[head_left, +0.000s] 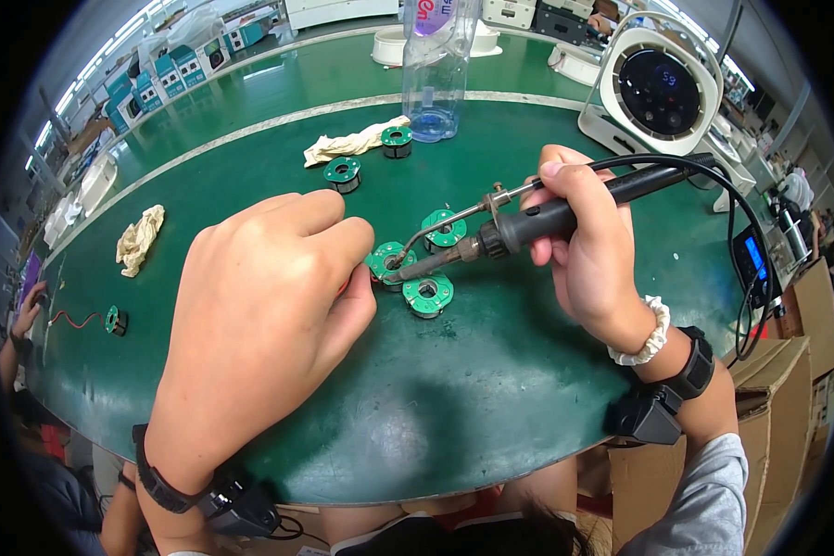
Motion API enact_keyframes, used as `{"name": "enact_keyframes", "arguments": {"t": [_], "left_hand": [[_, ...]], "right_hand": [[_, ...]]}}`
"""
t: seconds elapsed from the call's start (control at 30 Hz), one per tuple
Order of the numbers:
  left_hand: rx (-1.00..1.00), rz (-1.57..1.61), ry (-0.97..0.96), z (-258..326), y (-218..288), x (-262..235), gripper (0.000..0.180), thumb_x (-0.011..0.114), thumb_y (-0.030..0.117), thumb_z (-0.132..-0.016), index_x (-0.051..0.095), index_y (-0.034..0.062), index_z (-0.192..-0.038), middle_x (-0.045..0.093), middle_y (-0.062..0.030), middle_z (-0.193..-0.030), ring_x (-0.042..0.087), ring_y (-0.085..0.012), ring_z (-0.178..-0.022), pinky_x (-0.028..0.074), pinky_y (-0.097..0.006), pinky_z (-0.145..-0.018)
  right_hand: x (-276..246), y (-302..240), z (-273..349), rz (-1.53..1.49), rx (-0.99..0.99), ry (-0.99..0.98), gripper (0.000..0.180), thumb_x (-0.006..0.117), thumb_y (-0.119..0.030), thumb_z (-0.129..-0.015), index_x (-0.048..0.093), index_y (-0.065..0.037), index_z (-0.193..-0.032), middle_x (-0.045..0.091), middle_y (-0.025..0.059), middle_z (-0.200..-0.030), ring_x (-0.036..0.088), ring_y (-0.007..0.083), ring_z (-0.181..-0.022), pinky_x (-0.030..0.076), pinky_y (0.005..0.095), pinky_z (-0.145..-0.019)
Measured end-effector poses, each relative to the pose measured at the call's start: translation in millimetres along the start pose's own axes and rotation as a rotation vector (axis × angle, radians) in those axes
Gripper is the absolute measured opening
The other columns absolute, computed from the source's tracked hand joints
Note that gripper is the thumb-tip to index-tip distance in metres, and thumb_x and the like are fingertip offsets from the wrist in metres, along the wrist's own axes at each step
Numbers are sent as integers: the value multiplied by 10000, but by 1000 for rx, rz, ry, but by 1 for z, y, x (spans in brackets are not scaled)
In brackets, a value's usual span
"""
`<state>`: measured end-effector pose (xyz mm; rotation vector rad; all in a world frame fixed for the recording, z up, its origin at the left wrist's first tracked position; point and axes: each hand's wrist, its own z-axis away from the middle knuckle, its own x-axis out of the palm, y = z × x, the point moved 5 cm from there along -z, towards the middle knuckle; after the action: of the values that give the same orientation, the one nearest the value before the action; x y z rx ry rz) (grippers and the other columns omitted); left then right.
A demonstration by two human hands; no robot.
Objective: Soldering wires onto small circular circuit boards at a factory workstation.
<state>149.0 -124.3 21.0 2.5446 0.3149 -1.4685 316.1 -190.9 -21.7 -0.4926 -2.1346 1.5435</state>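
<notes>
In my right hand [591,246] is a black-handled soldering iron [539,221] with a thin metal solder-feed tube clamped alongside. Its tip rests on a round green circuit board [391,255] on a small dark coil-like part. My left hand [267,287] is closed beside that board, thumb and forefinger pinching a thin red wire at its left edge; the fingers mostly hide the wire. Touching or very near it are a second green-topped round part [430,306] in front and another [453,232] behind.
Farther back stand two more round parts [345,176] [398,142], a crumpled cloth [352,145] and a clear plastic bottle [433,97]. A white fan-like device [612,93] is at back right. A wired round part [115,321] and another cloth [140,241] lie left. Another person's hand [29,310] shows at far left.
</notes>
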Motion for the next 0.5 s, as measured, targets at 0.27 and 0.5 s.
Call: {"name": "enact_keyframes", "arguments": {"t": [0.27, 0.5], "left_hand": [[6, -5, 4, 1, 1, -2, 142, 575, -18, -605, 433, -14, -614, 377, -100, -575, 439, -254, -519, 330, -354, -465], [0, -3, -10, 1, 1, -2, 135, 576, -14, -610, 441, -10, -618, 382, -97, -576, 442, -252, -521, 333, -354, -468]], "right_hand": [[0, 0, 0, 3, 6, 13, 270, 465, -221, -819, 434, -71, -596, 472, 26, -550, 400, 63, -387, 298, 197, -367], [0, 1, 0, -6, 20, 17, 270, 467, -223, -820, 434, -69, -600, 476, 30, -561, 400, 64, -388, 307, 195, -368]]}}
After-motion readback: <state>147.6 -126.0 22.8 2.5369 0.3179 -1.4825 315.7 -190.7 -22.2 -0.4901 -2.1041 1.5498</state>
